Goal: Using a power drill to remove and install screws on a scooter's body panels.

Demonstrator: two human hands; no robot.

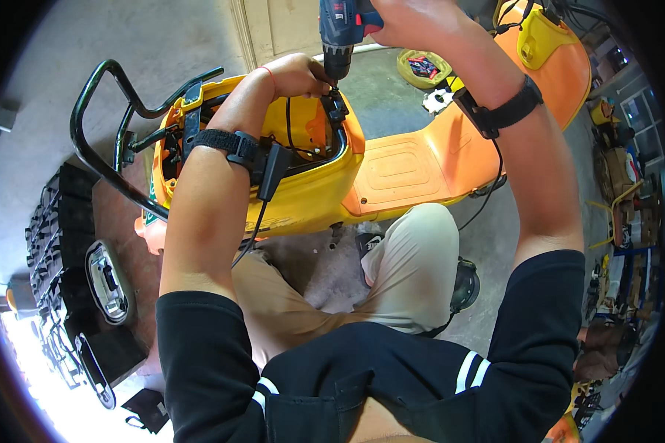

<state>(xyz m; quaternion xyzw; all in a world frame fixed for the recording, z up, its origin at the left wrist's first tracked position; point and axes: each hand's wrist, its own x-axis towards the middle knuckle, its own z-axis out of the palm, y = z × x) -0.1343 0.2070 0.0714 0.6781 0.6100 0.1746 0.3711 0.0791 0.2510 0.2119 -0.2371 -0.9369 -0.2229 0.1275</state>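
Note:
My right hand (400,23) grips a blue-and-black cordless drill (338,28) at the top of the view. The drill points down, its chuck just above a black bracket (335,107) on the scooter's open rear compartment. Right beside the drill's tip, my left hand (297,76) has its fingers closed at the bracket; whatever they pinch is too small to make out. The yellow rear body (295,196) of the scooter lies under my left forearm, with black cables (288,125) inside the opening. The lower part of the drill's handle is hidden by my right hand.
A black tubular rail (89,151) curves out at the scooter's left end. The orange footboard (399,173) extends right to the orange front panel (569,70). On the floor beyond sits a yellow round container (414,66) of small items. Shelves with parts line the right side.

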